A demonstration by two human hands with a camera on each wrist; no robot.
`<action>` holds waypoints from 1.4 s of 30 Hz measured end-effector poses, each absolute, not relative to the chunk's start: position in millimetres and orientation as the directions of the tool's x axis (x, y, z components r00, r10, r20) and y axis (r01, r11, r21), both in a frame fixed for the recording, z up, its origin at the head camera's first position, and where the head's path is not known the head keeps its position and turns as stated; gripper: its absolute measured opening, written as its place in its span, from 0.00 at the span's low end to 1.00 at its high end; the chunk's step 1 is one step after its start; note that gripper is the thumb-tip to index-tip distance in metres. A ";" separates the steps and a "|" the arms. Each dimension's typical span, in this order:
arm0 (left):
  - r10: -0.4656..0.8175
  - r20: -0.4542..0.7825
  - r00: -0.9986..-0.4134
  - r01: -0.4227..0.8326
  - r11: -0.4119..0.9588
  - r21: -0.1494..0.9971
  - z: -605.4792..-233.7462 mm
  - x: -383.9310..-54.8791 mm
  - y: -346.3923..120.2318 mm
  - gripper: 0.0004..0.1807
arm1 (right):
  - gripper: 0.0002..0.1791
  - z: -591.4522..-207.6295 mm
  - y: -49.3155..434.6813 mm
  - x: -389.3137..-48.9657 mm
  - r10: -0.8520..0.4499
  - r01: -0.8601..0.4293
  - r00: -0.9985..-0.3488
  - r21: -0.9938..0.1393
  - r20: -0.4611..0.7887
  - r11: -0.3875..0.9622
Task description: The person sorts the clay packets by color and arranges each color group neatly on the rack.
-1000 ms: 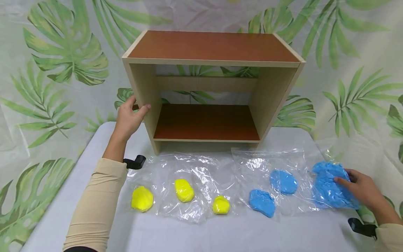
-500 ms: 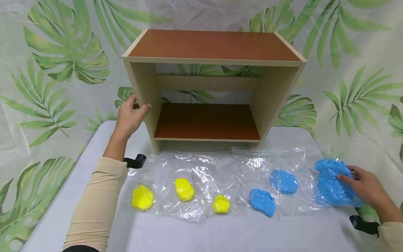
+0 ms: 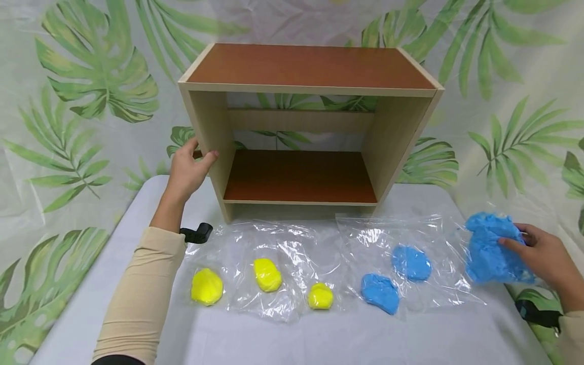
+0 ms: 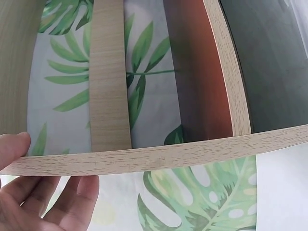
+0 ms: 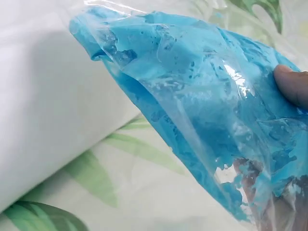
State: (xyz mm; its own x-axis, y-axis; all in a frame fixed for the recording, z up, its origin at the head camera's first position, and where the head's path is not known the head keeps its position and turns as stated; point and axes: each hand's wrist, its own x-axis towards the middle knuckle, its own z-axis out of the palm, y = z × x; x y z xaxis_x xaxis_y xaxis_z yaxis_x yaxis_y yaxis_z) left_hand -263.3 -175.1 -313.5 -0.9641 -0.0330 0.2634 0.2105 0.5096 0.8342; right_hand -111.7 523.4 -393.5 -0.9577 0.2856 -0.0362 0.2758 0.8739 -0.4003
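Observation:
My left hand (image 3: 184, 175) grips the left side panel of a small wooden shelf (image 3: 310, 66) with brown boards. In the left wrist view the thumb lies on the panel's inner side and the fingers (image 4: 72, 202) on its outer side. At the right edge of the table, my right hand (image 3: 549, 258) holds a clear plastic bag of blue clay (image 3: 493, 253). The right wrist view has the thumb (image 5: 292, 85) pressed on the bag, with fingers partly visible through the plastic behind it. The clay is spread unevenly inside, and the bag is raised and tilted.
Before the shelf lie bagged yellow lumps: a left one (image 3: 207, 287), a middle one (image 3: 267, 275) and a small one (image 3: 320, 296). Two bagged blue lumps, a near one (image 3: 380, 293) and a far one (image 3: 411, 263), lie right of them on the white table (image 3: 292, 339).
My right hand has lifted the bag of blue clay and carried it up and to the right, away from the other bags. The left hand has stayed on the shelf.

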 end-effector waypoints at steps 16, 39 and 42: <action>-0.032 0.292 -0.956 0.236 0.508 0.829 -321.0 -271.4 -159.5 0.26 | 0.34 -365.6 529.4 -116.8 0.345 0.203 -0.925 -0.562 0.157 0.802; -0.205 0.369 -0.907 0.214 0.529 0.821 -322.6 -268.6 -143.4 0.23 | 0.33 -370.8 607.7 -182.8 0.362 0.104 -0.876 -0.610 0.317 0.785; -0.202 0.349 -0.915 0.206 0.512 0.834 -321.9 -268.2 -144.8 0.23 | 0.35 -333.3 565.9 -173.5 0.407 0.182 -0.876 -0.603 0.260 0.777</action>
State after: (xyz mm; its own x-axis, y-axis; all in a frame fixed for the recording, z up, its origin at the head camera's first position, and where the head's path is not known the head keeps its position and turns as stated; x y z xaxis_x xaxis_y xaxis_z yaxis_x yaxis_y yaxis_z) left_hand -268.2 -144.8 -321.9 -0.9152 -0.2015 0.3490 0.2055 0.5117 0.8342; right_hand -173.5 565.9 -333.3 -0.8755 0.4071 0.2603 0.1819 0.7768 -0.6029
